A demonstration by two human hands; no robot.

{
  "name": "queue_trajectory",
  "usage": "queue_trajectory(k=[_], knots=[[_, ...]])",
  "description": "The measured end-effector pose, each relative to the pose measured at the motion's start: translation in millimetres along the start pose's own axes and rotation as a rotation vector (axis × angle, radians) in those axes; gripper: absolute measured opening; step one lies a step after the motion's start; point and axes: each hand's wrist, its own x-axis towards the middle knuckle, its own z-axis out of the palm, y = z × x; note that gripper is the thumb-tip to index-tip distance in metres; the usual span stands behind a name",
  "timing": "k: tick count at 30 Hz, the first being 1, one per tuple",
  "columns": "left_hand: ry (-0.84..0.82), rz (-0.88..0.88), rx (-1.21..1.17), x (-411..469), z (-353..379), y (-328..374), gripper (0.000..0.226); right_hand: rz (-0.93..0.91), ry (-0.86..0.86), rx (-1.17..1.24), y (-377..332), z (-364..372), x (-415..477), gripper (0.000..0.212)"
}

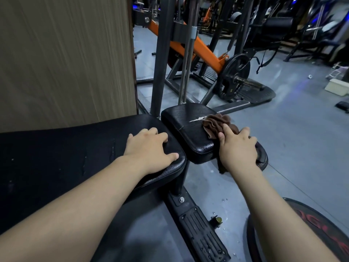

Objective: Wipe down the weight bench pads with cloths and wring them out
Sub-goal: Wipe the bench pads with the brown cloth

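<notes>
A long black bench pad (62, 148) runs in from the left, with wet streaks on it. My left hand (149, 148) lies flat on its rounded end, fingers spread, holding nothing. Just beyond it sits a smaller black seat pad (185, 121) with a torn white crack in its cover. A crumpled brown cloth (215, 123) lies on the seat pad's right side and hangs down over its edge. My right hand (238, 146) presses on the cloth at that right edge, fingers over it.
A wood-grain panel (64, 57) stands close behind the bench at left. Grey machine uprights (160, 59), an orange frame (204, 48) and a black weight plate (234, 76) stand behind the seat. The bench's base bar (200, 227) runs along the grey floor, with water drops nearby.
</notes>
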Motion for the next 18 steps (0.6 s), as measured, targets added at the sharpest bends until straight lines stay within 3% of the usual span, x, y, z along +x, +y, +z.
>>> queue_trajectory(k=[5,8,12,15,17,18], knots=[[0.002,-0.006,-0.009,-2.5,2.1,-0.3,0.06,0.1,-0.106,0.122,-18.8,-2.3,5.4,0.032],[0.007,-0.005,-0.018,-1.7,2.5,-0.9,0.06,0.013,-0.073,0.191,-13.3,1.6,16.0,0.034],[0.016,0.001,-0.017,-0.4,2.5,-1.1,0.06,-0.074,-0.02,0.303,-10.5,-1.3,26.9,0.058],[0.021,0.001,-0.013,-1.2,2.8,-1.3,0.06,-0.201,0.039,0.36,-14.1,-6.5,39.1,0.043],[0.019,0.003,-0.008,-1.5,2.9,-1.2,0.06,-0.21,0.075,0.362,-16.0,-7.9,45.3,0.019],[0.017,0.003,-0.006,-1.6,2.9,-1.1,0.06,-0.179,0.075,0.347,-16.2,-6.7,47.2,0.027]])
